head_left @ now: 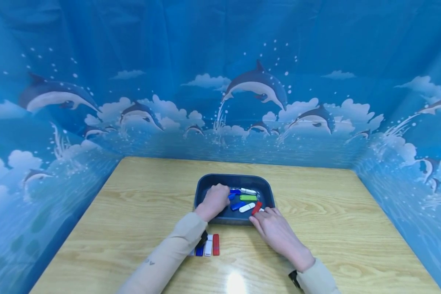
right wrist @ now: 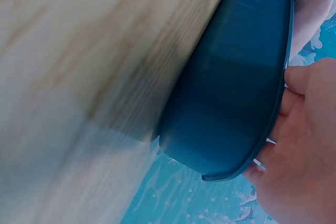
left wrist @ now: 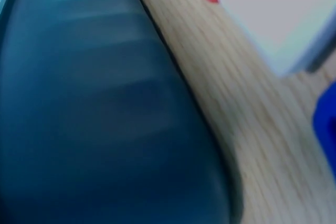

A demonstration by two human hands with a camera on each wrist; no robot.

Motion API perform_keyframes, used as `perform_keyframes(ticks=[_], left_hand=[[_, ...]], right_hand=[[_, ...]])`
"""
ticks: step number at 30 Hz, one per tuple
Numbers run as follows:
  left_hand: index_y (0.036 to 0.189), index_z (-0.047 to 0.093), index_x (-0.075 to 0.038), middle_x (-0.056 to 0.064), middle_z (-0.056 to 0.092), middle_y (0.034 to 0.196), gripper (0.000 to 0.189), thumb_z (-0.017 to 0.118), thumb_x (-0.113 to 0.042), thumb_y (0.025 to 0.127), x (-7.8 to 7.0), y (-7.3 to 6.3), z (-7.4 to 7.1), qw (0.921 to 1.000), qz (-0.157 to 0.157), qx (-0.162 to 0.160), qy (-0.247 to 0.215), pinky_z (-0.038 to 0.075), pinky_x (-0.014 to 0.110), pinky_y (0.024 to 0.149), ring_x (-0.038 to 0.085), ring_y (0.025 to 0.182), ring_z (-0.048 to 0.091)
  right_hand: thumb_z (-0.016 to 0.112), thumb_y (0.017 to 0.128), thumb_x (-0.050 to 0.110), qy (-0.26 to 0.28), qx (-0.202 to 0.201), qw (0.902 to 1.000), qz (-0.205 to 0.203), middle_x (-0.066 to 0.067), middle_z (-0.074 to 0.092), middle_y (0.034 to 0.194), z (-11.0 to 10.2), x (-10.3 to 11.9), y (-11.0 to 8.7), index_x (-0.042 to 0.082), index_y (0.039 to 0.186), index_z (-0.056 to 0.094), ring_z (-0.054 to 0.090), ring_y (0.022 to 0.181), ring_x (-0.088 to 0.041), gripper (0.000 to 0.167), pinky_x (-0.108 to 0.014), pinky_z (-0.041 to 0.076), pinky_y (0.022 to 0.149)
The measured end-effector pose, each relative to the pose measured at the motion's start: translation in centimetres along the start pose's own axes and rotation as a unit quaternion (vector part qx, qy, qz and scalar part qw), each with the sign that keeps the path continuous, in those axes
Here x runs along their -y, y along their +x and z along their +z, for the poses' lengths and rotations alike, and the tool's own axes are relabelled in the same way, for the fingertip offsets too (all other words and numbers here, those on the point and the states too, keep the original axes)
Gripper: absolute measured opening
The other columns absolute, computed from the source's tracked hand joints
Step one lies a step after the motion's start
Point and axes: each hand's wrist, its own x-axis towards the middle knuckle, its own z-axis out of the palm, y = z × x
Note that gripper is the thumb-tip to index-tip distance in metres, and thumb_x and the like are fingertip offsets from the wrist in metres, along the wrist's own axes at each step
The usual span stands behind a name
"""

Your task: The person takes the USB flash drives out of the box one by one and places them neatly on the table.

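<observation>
A dark blue plastic bin point(head_left: 235, 221) with rounded corners holds several USB sticks, among them a green one point(head_left: 248, 198), a white one point(head_left: 247, 207) and a red one point(head_left: 257, 207). My left hand point(head_left: 216, 199) reaches over the near-left rim into the bin, beside a blue USB stick point(head_left: 232, 197); its fingertips are hidden, so I cannot tell whether they pinch anything. At the near-right corner my right hand point(head_left: 273, 226) holds the bin's rim, thumb at the edge and fingers reaching over it. The right wrist view shows these fingers point(right wrist: 281, 124) behind the rim.
In front of the bin, a red USB stick point(head_left: 216, 244), a white one point(head_left: 208, 245) and a blue one point(head_left: 199, 250) stand side by side on the wooden table point(head_left: 323, 204), partly under my left sleeve. A blue dolphin-printed curtain point(head_left: 191, 49) encloses the back and sides.
</observation>
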Motion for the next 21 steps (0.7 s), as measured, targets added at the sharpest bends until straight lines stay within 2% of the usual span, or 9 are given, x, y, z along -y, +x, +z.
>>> perform_keyframes(ticks=[4,7,9,10,14,16,21], left_hand=[[0.083,0.075,-0.006,0.003,0.068,0.072,0.011,0.075,-0.012,0.092,0.1,-0.1,0.0,0.9997,0.012,-0.013,0.018,0.049,0.023,0.052,0.01,0.056,0.055],[0.077,0.071,-0.006,0.0,0.061,0.066,0.018,0.075,-0.014,0.093,0.3,-0.1,0.0,0.9997,0.014,-0.014,0.017,0.043,0.022,0.05,0.008,0.054,0.047],[0.073,0.066,-0.006,-0.002,0.053,0.064,0.023,0.075,-0.013,0.092,0.3,-0.2,-0.1,0.9999,0.01,-0.006,0.001,0.037,0.022,0.049,0.008,0.054,0.042],[0.074,0.067,-0.006,-0.003,0.054,0.065,0.021,0.076,-0.013,0.092,0.3,-0.3,-0.2,0.9999,0.006,-0.002,-0.008,0.037,0.021,0.05,0.008,0.055,0.042],[0.088,0.072,-0.004,0.001,0.069,0.081,0.009,0.076,-0.011,0.091,0.3,-0.7,-0.6,0.9978,-0.015,0.013,-0.063,0.052,0.024,0.06,0.009,0.065,0.056],[0.097,0.074,-0.004,0.004,0.074,0.089,0.01,0.076,-0.011,0.091,0.3,-0.9,-0.9,0.9956,-0.025,0.016,-0.089,0.057,0.028,0.067,0.011,0.072,0.063],[0.099,0.072,-0.005,0.003,0.072,0.085,0.013,0.077,-0.013,0.09,0.3,-1.8,-1.5,0.9916,-0.025,0.012,-0.126,0.057,0.03,0.071,0.013,0.075,0.066]], right_hand=[[0.059,0.104,0.027,-0.002,0.003,1.0,-0.001,0.008,0.06,0.074,0.0,-0.1,0.0,0.015,0.085,0.07,0.049,0.077,-0.013,0.025,-0.035,0.044,0.077],[0.058,0.104,0.028,-0.003,0.005,1.0,-0.001,0.008,0.061,0.075,0.1,-0.1,0.0,0.015,0.086,0.07,0.05,0.077,-0.013,0.026,-0.035,0.044,0.078],[0.057,0.104,0.028,-0.003,0.007,1.0,0.001,0.007,0.062,0.076,0.1,-0.1,0.0,0.014,0.087,0.071,0.05,0.078,-0.013,0.026,-0.036,0.045,0.078],[0.057,0.104,0.028,-0.002,0.007,1.0,0.002,0.007,0.062,0.076,0.0,-0.1,0.0,0.014,0.087,0.071,0.051,0.078,-0.013,0.026,-0.036,0.045,0.078],[0.058,0.104,0.028,-0.002,0.007,1.0,0.002,0.007,0.062,0.076,0.0,0.0,0.1,0.014,0.087,0.071,0.051,0.078,-0.014,0.026,-0.036,0.046,0.078],[0.058,0.104,0.028,-0.001,0.006,1.0,0.001,0.007,0.062,0.077,0.0,0.0,0.1,0.014,0.088,0.072,0.051,0.078,-0.014,0.025,-0.036,0.046,0.078],[0.059,0.103,0.027,0.0,0.005,1.0,0.003,0.005,0.065,0.079,0.0,0.0,0.0,0.012,0.089,0.072,0.054,0.08,-0.015,0.024,-0.039,0.047,0.082]])
